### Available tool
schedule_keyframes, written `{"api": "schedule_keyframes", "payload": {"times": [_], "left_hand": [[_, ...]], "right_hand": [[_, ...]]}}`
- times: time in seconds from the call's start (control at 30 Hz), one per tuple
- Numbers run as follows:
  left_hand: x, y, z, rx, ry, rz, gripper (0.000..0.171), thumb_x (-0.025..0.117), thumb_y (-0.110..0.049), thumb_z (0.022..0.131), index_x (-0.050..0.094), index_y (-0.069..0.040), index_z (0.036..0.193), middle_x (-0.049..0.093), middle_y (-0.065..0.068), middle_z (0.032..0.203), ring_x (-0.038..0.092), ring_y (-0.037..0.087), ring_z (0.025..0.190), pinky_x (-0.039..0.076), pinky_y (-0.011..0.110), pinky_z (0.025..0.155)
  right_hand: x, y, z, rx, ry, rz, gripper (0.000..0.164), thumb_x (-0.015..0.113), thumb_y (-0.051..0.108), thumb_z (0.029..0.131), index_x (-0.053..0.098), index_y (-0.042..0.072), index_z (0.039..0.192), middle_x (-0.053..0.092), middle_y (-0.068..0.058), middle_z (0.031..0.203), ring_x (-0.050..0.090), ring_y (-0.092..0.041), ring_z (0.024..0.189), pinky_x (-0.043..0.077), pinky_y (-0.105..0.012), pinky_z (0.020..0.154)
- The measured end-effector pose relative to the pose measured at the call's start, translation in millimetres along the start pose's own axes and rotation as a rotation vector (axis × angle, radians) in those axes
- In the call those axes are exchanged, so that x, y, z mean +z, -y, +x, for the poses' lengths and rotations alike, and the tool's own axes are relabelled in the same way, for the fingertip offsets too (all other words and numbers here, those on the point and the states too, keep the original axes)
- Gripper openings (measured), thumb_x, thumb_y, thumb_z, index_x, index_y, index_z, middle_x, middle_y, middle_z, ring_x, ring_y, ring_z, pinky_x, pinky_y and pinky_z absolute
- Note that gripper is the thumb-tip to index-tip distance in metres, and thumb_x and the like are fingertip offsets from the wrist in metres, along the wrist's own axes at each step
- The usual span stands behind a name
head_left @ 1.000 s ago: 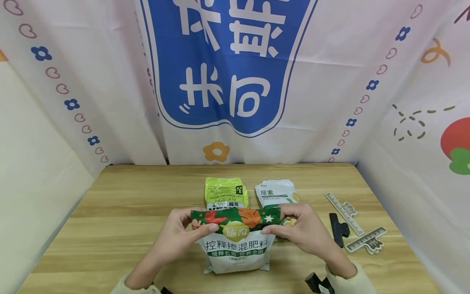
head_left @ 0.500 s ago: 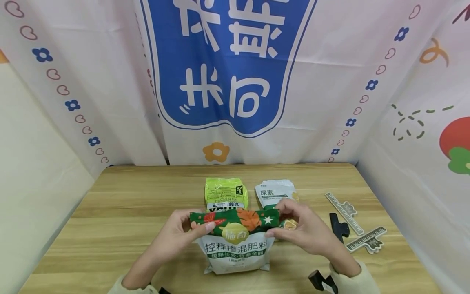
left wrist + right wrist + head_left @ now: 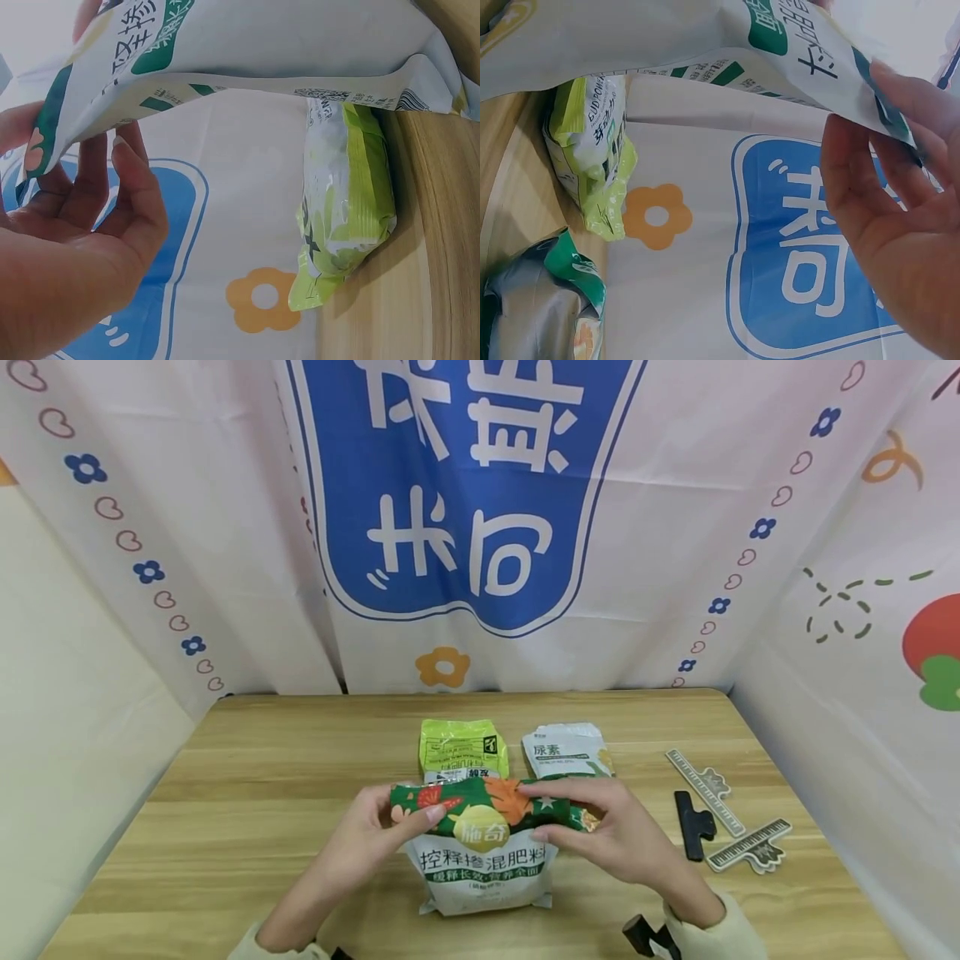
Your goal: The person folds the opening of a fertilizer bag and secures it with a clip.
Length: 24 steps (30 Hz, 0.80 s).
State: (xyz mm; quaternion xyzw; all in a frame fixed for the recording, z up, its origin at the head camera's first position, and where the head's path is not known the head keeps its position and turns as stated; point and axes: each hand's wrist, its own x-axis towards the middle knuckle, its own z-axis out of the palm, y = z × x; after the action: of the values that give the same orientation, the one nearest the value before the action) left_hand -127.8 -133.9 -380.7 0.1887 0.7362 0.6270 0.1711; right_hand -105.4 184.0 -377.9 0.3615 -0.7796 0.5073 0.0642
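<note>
A white bag (image 3: 483, 883) with a green, leaf-printed top and Chinese lettering stands upright on the table, its top folded over. At the left end of that fold, my left hand (image 3: 366, 831) pinches the bag, thumb in front and fingers behind. My right hand (image 3: 611, 828) holds the right end, thumb on the front and index finger lying along the top edge. In the left wrist view, the left hand's fingers (image 3: 90, 172) sit behind the bag's edge. The right wrist view has the right hand (image 3: 900, 202) gripping the opposite corner.
Behind the bag lie a lime-green bag (image 3: 461, 748) and a smaller white bag (image 3: 566, 750), partly hidden. To the right on the wooden table (image 3: 225, 827) are a black clip (image 3: 693, 828) and two ruler-like clips, one farther back (image 3: 703, 792) and one nearer (image 3: 750, 846).
My right index finger has moved left onto the top of the fold; before, that hand held the right corner. The green top band has shifted slightly. The left hand keeps its pinch.
</note>
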Motion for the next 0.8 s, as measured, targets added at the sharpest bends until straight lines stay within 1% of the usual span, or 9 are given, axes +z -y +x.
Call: {"api": "schedule_keyframes", "payload": {"times": [0.1,0.2,0.3,0.43,0.5,0.57,0.7,0.77,0.8], "left_hand": [[-1.1,-0.2,-0.4,-0.008,0.009,0.0,0.03,0.068,-0.021,0.104,0.07,0.008,0.109,0.074,-0.004,0.09,0.051,0.001,0.071,0.042,0.019,0.059],[-2.3,0.0,-1.2,-0.018,0.003,0.008,0.032,0.068,-0.022,0.104,0.07,0.007,0.118,0.079,0.003,0.103,0.064,0.002,0.089,0.054,0.018,0.076],[-2.4,-1.2,-1.8,-0.059,-0.028,0.033,0.032,0.071,-0.025,0.102,0.069,0.006,0.109,0.073,0.001,0.091,0.06,0.002,0.079,0.051,0.018,0.068],[-2.9,-3.9,-1.8,-0.14,-0.068,0.056,0.033,0.074,-0.03,0.099,0.066,0.001,0.094,0.058,-0.004,0.079,0.043,0.007,0.069,0.036,0.022,0.057],[-4.2,-5.1,-1.7,-0.162,-0.072,0.063,0.03,0.073,-0.031,0.1,0.07,-0.001,0.099,0.066,-0.003,0.086,0.048,0.008,0.075,0.039,0.023,0.062],[-5.5,-5.8,-1.5,-0.185,-0.074,0.068,0.031,0.073,-0.032,0.099,0.07,-0.001,0.097,0.069,-0.001,0.087,0.051,0.01,0.077,0.041,0.023,0.066],[-6.9,-5.9,-1.0,-0.196,-0.075,0.102,0.032,0.071,-0.033,0.1,0.072,-0.001,0.105,0.078,0.005,0.1,0.062,0.013,0.09,0.048,0.026,0.081],[-5.8,-5.4,-0.8,-0.204,-0.097,0.119,0.032,0.071,-0.033,0.1,0.069,-0.002,0.107,0.076,0.006,0.103,0.064,0.015,0.094,0.05,0.027,0.084],[-5.1,-4.6,-0.9,-0.2,-0.105,0.116,0.034,0.071,-0.033,0.1,0.068,-0.002,0.114,0.076,0.007,0.106,0.066,0.016,0.097,0.052,0.028,0.087]], "right_hand": [[0.1,-0.1,-0.6,0.028,0.001,0.021,0.042,0.078,0.001,0.092,0.071,0.006,0.133,0.074,-0.017,0.132,0.073,-0.008,0.112,0.064,-0.029,0.088],[-0.2,-0.5,-0.6,0.028,0.004,0.026,0.042,0.077,0.0,0.093,0.07,0.006,0.134,0.074,-0.018,0.132,0.073,-0.007,0.109,0.065,-0.03,0.085],[-1.1,-1.1,0.2,0.02,0.005,0.022,0.043,0.077,0.001,0.093,0.07,0.006,0.135,0.074,-0.018,0.131,0.073,-0.007,0.108,0.065,-0.029,0.084],[-2.0,-1.3,2.1,0.017,0.013,0.029,0.043,0.076,0.002,0.094,0.068,0.004,0.137,0.074,-0.02,0.131,0.073,-0.008,0.111,0.064,-0.029,0.086],[-2.2,-1.7,2.4,0.021,0.015,0.028,0.043,0.075,0.002,0.095,0.068,0.003,0.138,0.074,-0.021,0.131,0.073,-0.006,0.108,0.064,-0.027,0.084],[-2.4,-1.9,2.4,0.032,0.017,0.029,0.043,0.075,0.002,0.095,0.068,0.003,0.137,0.074,-0.02,0.13,0.072,-0.004,0.103,0.063,-0.024,0.081],[-2.8,-3.4,1.7,0.068,0.022,0.017,0.041,0.074,0.004,0.096,0.069,0.005,0.137,0.075,-0.019,0.129,0.069,-0.002,0.094,0.061,-0.023,0.074],[-2.9,-3.7,1.2,0.092,0.022,-0.006,0.04,0.074,0.006,0.097,0.07,0.007,0.137,0.075,-0.017,0.129,0.071,-0.003,0.098,0.062,-0.025,0.077],[-2.9,-4.3,0.9,0.1,0.02,-0.024,0.039,0.074,0.007,0.098,0.07,0.008,0.137,0.076,-0.015,0.128,0.072,-0.004,0.1,0.063,-0.026,0.079]]}}
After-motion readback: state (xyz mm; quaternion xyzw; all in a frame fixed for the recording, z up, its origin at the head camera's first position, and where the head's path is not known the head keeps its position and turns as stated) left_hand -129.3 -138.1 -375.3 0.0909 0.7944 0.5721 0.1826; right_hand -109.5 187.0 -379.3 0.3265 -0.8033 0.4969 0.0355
